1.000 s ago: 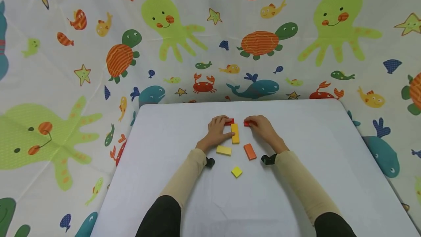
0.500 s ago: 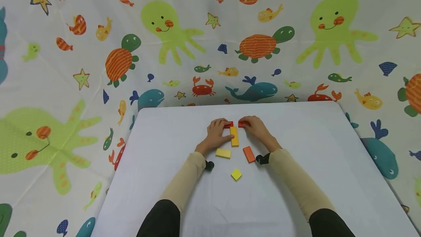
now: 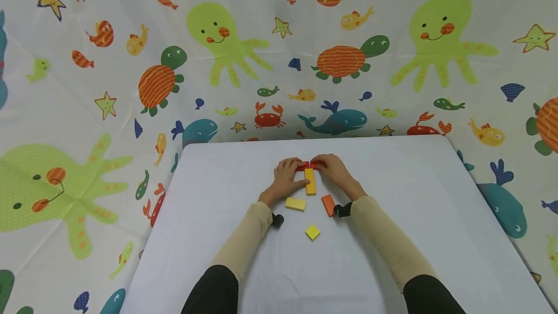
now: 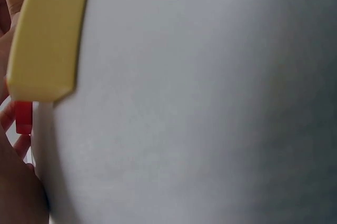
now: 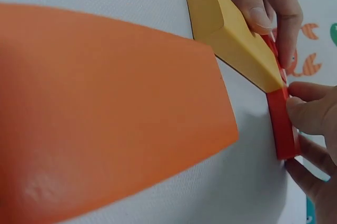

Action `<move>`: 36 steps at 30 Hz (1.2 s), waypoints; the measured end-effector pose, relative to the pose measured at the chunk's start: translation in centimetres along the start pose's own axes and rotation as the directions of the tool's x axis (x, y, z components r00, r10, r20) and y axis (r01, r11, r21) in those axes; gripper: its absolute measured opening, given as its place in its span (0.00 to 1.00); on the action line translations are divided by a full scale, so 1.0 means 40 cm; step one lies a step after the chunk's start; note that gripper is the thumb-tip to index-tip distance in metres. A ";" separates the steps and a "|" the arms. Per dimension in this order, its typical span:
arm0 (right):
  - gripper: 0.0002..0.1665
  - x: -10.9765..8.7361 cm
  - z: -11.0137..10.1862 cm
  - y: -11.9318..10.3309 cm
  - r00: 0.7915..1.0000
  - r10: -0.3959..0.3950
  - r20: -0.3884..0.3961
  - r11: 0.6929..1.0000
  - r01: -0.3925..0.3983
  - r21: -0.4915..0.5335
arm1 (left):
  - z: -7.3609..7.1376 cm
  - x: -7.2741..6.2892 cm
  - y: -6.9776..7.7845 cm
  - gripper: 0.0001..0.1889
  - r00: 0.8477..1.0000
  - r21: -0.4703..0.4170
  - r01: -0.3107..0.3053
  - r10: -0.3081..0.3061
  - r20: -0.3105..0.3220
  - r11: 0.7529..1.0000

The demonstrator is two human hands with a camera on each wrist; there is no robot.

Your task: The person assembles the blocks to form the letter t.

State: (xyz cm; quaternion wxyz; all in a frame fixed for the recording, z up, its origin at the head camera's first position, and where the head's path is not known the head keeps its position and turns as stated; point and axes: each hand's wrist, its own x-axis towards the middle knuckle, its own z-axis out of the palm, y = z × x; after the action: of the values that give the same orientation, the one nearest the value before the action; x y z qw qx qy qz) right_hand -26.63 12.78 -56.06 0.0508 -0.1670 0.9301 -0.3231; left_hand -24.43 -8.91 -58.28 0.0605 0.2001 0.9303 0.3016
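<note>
In the head view, two red blocks lie end to end across the far end of an upright-running amber block (image 3: 310, 181). My left hand (image 3: 285, 178) has its fingers at the left red block (image 3: 302, 165), and its thumb lies against the amber block's side. Between thumb and fingers, my right hand (image 3: 333, 168) pinches the right red block (image 3: 314, 164). The right wrist view shows this red block (image 5: 280, 124) right at the amber block's corner (image 5: 231, 29); the left red block is mostly hidden by the left fingers.
A pale yellow block (image 3: 295, 204) lies near the left wrist, an orange block (image 3: 328, 205) beside the right wrist's black camera (image 3: 343, 210). Closer in is a small yellow square block (image 3: 312, 232). Behind the white table (image 3: 218, 168) hangs a sea-animal cloth (image 3: 244, 23).
My right hand has slid its red block left, up to the left red block, narrowing the gap between them. My left hand has stayed in place on the blocks.
</note>
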 end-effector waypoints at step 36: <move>0.22 0.007 0.004 -0.010 0.998 -0.031 0.054 1.000 0.031 -0.002 | 0.000 0.003 0.005 0.36 0.999 0.002 0.032 -0.032 0.016 0.999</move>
State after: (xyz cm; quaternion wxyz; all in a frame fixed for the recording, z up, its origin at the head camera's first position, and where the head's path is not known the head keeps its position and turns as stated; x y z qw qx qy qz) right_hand -26.73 12.31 -55.92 0.0704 -0.1901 0.9262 -0.3178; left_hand -24.46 -8.72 -58.15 0.0725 0.1875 0.9331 0.2983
